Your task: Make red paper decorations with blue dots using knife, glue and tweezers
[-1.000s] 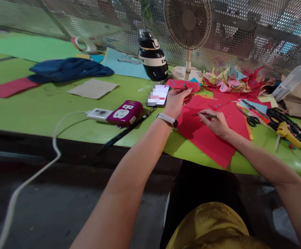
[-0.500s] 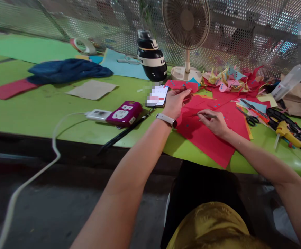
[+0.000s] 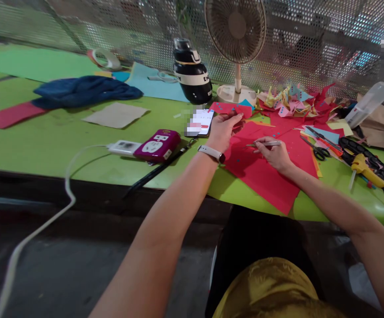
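My left hand, with a pale watch band on the wrist, pinches a folded red paper piece dotted with small blue spots. Some of its fingers are hidden from me. Lower and to the right, my right hand grips a slim pointed metal tool, its tip pointing left, just above a large red paper sheet. Whether the tip touches the sheet I cannot tell. Several tiny blue dots lie on this sheet. Just left of my left hand is a lit phone.
Right of the sheet lie scissors, a yellow glue gun and a black tray. Behind stand a fan, a black bottle and piled folded paper. A purple power adapter with a white cable sits left.
The metal tool in my right hand has tilted and its tip has shifted slightly left. My left hand keeps its hold on the red paper piece.
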`<state>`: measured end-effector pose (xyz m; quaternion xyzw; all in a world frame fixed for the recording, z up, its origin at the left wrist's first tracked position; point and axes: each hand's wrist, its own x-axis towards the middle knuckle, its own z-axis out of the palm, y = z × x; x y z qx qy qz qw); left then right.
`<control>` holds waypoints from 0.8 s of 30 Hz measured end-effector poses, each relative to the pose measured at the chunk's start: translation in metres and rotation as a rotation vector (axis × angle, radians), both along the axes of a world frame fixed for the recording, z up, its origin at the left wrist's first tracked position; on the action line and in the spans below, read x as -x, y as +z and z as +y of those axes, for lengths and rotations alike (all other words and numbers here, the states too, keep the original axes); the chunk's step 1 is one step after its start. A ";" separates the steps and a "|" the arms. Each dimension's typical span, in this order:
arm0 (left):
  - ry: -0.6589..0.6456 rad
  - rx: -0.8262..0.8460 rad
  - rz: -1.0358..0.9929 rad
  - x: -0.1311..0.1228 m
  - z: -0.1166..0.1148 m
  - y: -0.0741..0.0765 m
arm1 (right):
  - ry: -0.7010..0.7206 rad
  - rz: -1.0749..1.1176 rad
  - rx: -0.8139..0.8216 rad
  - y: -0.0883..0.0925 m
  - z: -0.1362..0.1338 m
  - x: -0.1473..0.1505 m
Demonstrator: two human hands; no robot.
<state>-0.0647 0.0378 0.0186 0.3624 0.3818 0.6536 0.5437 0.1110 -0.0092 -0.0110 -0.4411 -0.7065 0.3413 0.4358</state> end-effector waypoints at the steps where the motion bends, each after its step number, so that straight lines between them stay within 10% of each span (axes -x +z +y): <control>1: -0.004 0.000 -0.005 0.000 0.000 0.000 | 0.001 -0.001 -0.002 0.000 0.000 0.000; 24: -0.027 -0.029 0.002 0.003 0.007 -0.007 | -0.023 -0.204 -0.188 0.005 -0.011 0.001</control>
